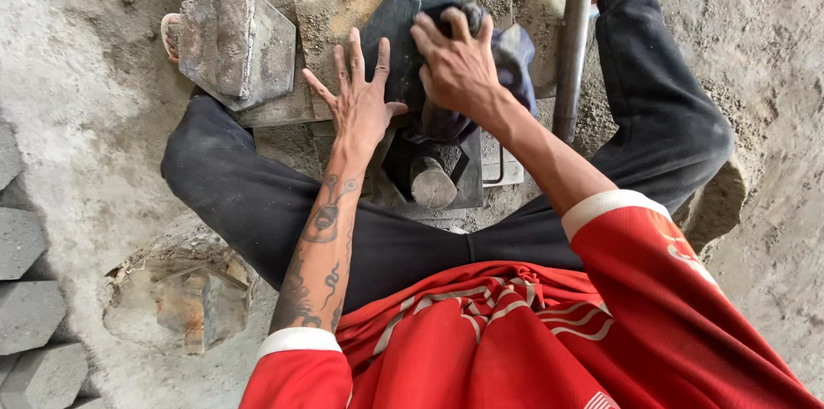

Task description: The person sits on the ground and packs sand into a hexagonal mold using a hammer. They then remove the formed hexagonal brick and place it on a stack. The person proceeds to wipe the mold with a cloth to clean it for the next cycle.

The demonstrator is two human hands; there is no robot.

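Observation:
I sit with my legs spread in dark trousers, wearing a red shirt. My left hand lies flat with fingers spread on a dusty board, touching the edge of a dark metal mould between my knees. My right hand presses down on a dark blue cloth bunched over the top of that mould. A short wooden handle sticks up below the cloth, inside the mould's frame.
A worn hexagonal metal block rests on the board at upper left. A vertical steel pipe stands to the right. Grey hexagonal pavers are stacked at left. A rusty block sits in a hollow beside my left leg.

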